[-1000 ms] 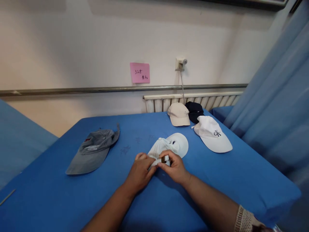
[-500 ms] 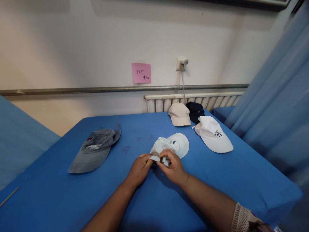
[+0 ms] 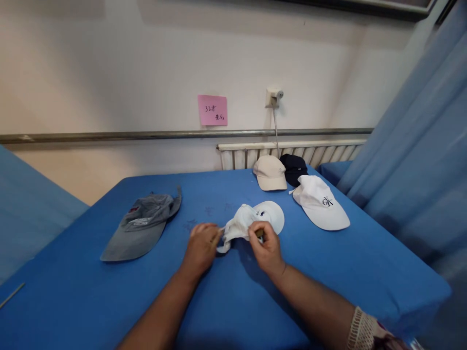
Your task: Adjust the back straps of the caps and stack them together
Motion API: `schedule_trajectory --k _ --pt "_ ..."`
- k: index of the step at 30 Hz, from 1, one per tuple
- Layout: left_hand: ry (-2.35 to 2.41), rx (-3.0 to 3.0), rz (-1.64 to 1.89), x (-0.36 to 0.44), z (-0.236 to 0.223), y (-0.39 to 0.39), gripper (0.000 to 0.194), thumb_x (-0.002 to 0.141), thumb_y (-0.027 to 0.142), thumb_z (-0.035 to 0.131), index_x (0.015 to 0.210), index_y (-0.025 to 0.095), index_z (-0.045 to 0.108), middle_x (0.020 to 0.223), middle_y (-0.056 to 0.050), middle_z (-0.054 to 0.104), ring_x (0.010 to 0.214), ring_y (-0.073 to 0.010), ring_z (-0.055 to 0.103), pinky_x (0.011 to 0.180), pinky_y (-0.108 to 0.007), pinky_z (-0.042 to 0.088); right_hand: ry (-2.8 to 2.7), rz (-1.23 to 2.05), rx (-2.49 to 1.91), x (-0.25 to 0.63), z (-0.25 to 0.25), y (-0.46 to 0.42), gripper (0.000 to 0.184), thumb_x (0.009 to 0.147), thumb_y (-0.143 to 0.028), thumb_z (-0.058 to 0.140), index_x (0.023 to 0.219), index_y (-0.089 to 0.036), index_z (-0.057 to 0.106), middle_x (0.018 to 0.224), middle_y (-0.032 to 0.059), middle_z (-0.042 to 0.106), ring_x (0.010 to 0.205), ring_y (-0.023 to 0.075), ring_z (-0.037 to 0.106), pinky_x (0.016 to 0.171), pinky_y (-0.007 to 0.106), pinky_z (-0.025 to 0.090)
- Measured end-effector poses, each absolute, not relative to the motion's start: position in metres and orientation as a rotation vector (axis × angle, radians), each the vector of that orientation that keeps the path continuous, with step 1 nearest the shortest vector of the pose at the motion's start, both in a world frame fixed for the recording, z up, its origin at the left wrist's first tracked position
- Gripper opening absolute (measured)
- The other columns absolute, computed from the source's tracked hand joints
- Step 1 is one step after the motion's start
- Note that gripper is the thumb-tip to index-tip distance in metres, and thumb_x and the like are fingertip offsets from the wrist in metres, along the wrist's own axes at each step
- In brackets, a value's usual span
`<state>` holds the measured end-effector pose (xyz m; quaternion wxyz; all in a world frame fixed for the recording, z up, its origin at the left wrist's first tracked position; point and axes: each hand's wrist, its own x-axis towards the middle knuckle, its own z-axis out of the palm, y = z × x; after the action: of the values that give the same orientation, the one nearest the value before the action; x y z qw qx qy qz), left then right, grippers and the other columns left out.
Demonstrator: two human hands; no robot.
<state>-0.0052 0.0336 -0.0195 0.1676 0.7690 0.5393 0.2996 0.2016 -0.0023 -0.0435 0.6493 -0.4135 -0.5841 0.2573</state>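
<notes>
A pale white baseball cap (image 3: pixel 242 218) with a small dark logo lies on the bed, its brim pointing to the far right. At the cap's left rear edge, my left hand (image 3: pixel 202 245) is closed, with a bit of white strap showing at its fingertips. A loop of the strap (image 3: pixel 224 248) hangs down beside those fingers. My right hand (image 3: pixel 268 248) pinches the buckle end of the cap's back strap at the right rear edge. A brownish-gold buckle (image 3: pixel 259 233) shows between its fingers, partly hidden.
A grey cap (image 3: pixel 142 223) lies to the left. At the back right are a beige cap (image 3: pixel 270 171), a black cap (image 3: pixel 295 167) and a white cap (image 3: pixel 321 201) with black letters. A thin stick (image 3: pixel 12 294) lies at the left edge. Blue curtains (image 3: pixel 412 160) hang on the right.
My hands, together at the strap before, have moved apart. The left has gone left and the right slightly right; the strap's two ends are now separated.
</notes>
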Motion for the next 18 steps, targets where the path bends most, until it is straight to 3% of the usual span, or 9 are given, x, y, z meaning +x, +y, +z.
schedule_trajectory --k 2,5,8,10,12,15,18 --pt "1.689 1.920 0.912 -0.023 -0.026 0.046 0.039 0.091 0.048 0.047 0.085 0.020 0.074 0.091 -0.009 0.076 0.095 -0.0290 0.068 0.096 -0.046 0.048 -1.322 0.600 -0.921 0.210 -0.042 -0.003 0.010 0.091 -0.031 0.060 0.096 -0.022 0.058 0.092 0.0032 0.064 0.086 0.0183 0.062 0.081 0.032 0.050" --pt "1.738 1.534 1.102 -0.039 -0.034 0.058 0.051 0.090 0.055 0.046 0.113 0.015 0.067 0.101 -0.012 0.075 0.087 -0.0263 0.072 0.081 -0.040 0.056 -1.504 0.655 -0.834 0.225 -0.039 0.002 0.029 0.092 -0.038 0.055 0.116 -0.022 0.060 0.112 0.0079 0.066 0.109 0.0243 0.061 0.098 0.040 0.047" --pt "1.766 1.370 1.274 -0.041 -0.040 0.062 0.063 0.084 0.049 0.057 0.136 0.014 0.050 0.124 -0.018 0.067 0.097 -0.0259 0.071 0.087 -0.042 0.056 -1.365 0.582 -1.071 0.244 -0.044 0.023 0.037 0.094 -0.039 0.047 0.124 -0.020 0.059 0.125 0.0114 0.063 0.120 0.0262 0.057 0.106 0.043 0.042" --pt "1.802 1.420 1.347 -0.038 -0.042 0.061 0.064 0.081 0.043 0.062 0.137 0.015 0.048 0.135 -0.019 0.060 0.111 -0.0285 0.066 0.095 -0.045 0.053 -1.119 0.489 -1.417 0.261 -0.052 0.044 0.048 0.086 -0.040 0.058 0.127 -0.015 0.057 0.135 0.0166 0.058 0.131 0.0312 0.047 0.112 0.047 0.034" --pt "1.802 1.503 1.359 -0.034 -0.043 0.060 0.059 0.080 0.039 0.063 0.133 0.016 0.052 0.136 -0.018 0.059 0.118 -0.0304 0.063 0.099 -0.048 0.051 -0.920 0.651 -1.590 0.278 -0.061 0.063 0.057 0.075 -0.036 0.068 0.126 -0.012 0.057 0.141 0.0196 0.053 0.139 0.0341 0.038 0.113 0.046 0.032" --pt "1.788 1.614 1.341 -0.029 -0.041 0.055 0.053 0.081 0.039 0.061 0.128 0.016 0.056 0.130 -0.017 0.063 0.113 -0.0303 0.065 0.099 -0.050 0.052 -0.863 0.837 -1.570 0.295 -0.070 0.077 0.043 0.070 -0.036 0.073 0.107 -0.014 0.066 0.108 0.0163 0.071 0.115 0.0345 0.060 0.095 0.042 0.048" --pt "1.787 1.701 1.413 -0.027 -0.030 0.047 0.050 0.082 0.035 0.061 0.128 0.016 0.056 0.125 -0.015 0.064 0.112 -0.0293 0.065 0.098 -0.049 0.052 -0.826 1.066 -1.431 0.297 -0.076 0.074 0.024 0.069 -0.039 0.076 0.074 -0.017 0.065 0.066 0.0068 0.068 0.069 0.0252 0.067 0.060 0.033 0.051"
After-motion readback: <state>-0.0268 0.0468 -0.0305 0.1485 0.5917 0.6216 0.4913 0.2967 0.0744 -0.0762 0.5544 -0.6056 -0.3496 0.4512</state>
